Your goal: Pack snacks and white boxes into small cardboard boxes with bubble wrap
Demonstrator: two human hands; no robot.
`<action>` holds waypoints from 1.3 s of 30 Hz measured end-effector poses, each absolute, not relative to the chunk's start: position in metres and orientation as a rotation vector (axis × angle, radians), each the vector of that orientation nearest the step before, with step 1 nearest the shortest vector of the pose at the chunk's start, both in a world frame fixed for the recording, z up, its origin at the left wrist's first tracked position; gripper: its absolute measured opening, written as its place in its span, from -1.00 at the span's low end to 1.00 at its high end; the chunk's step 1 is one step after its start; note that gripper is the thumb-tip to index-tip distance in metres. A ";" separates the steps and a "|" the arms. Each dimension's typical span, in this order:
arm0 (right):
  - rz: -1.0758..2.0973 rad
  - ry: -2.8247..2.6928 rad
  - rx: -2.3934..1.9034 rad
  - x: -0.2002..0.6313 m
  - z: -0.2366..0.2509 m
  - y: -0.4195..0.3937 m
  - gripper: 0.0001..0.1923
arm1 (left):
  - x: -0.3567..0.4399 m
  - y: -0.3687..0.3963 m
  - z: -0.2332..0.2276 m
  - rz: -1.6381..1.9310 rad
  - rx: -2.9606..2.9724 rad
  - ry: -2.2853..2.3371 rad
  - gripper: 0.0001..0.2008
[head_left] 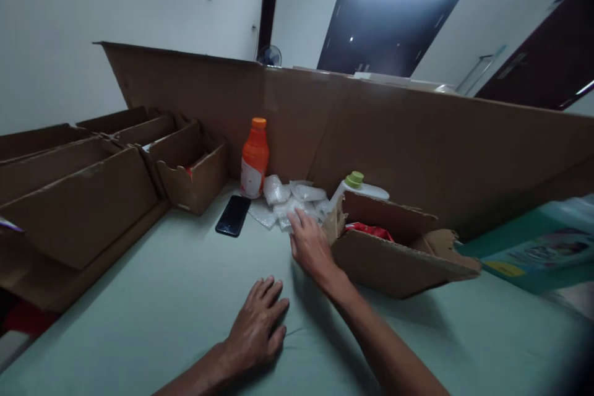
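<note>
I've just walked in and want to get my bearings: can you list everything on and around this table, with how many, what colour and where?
bottle: 1, orange, upright at the back by the cardboard wall
phone: 1, black, flat on the table, left of the packets
packets: several, clear plastic, heaped beside the bottle
white bottle: 1, white with green cap, behind the torn box
torn box: 1, brown, right of centre, something red inside
trays: several, brown cardboard, left side
cardboard wall: 1, brown, across the back
teal box: 1, far right
table: 1, pale green
left hand: flat on the table
right hand: fingertips on the packets
</note>
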State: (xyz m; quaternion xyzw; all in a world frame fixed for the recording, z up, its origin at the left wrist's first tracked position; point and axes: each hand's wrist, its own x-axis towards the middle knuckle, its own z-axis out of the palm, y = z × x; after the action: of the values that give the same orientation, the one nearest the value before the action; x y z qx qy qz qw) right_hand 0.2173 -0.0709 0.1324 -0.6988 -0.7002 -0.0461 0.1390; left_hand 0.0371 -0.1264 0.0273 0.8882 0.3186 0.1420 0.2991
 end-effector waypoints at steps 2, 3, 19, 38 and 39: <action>-0.212 -1.904 -2.119 0.214 0.148 -0.013 -0.54 | 0.039 -0.127 0.028 0.367 2.358 0.853 -0.43; -0.240 -1.829 -2.170 0.217 0.155 0.010 -0.59 | 0.040 -0.127 0.028 0.376 2.350 0.852 -0.44; -0.036 -1.708 -1.577 0.220 0.079 -0.197 -0.76 | 0.025 -0.103 0.050 0.737 0.701 0.784 -0.07; -0.092 -1.747 -1.799 0.255 0.092 -0.247 -0.78 | 0.019 -0.164 0.053 0.572 1.351 1.004 -0.22; -0.094 -1.737 -1.685 0.253 0.109 -0.257 -0.79 | 0.013 -0.162 0.055 0.554 1.368 1.007 -0.23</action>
State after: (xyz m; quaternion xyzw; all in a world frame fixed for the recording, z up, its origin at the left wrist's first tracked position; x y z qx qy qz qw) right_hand 0.2532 -0.2567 0.1092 -0.6512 -0.6713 -0.0362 0.3522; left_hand 0.0132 -0.1622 0.0549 0.5964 0.4393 0.2416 0.6268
